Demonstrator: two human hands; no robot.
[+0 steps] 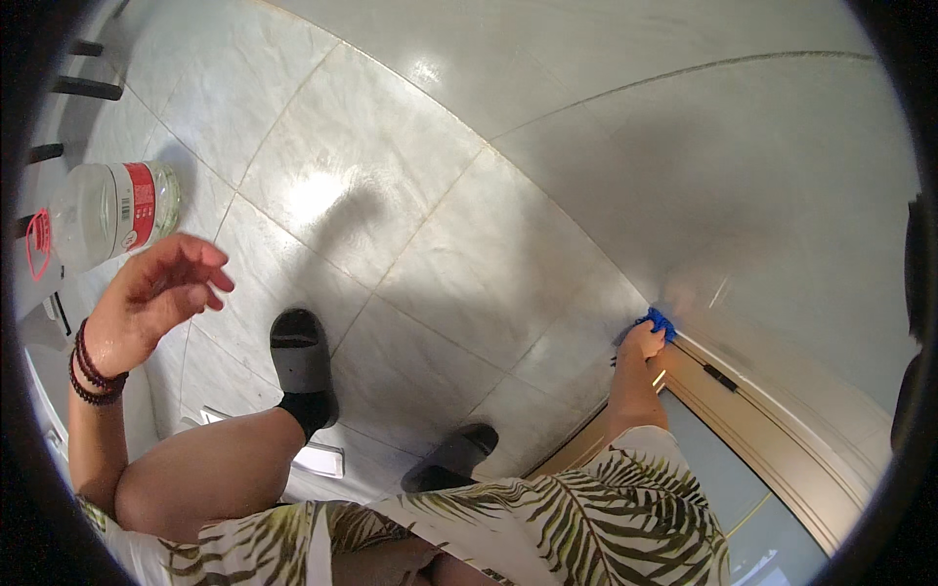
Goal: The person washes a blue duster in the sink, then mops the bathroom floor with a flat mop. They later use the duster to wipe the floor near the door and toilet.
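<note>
My right hand [646, 340] grips a bunched blue cloth [660, 322]. The cloth presses against the foot of the glossy grey wall [703, 176], where the wall meets the floor and the end of a tan door frame [740, 388]. Raised at the left is my left hand [165, 300], its fingers loosely curled and apart from the thumb, with nothing in it. A large clear plastic bottle [91, 212] with a red label and a pink handle is nearest to that hand, standing on the floor beyond it.
Marbled floor tiles [330, 183] spread out before me. My feet wear dark slippers [302, 366]. Behind them lies a white-topped flat object [319, 461]. Dark furniture legs [88, 88] stand at the far left. A dark hinge [721, 378] sits on the door frame, beside a glass panel [733, 454].
</note>
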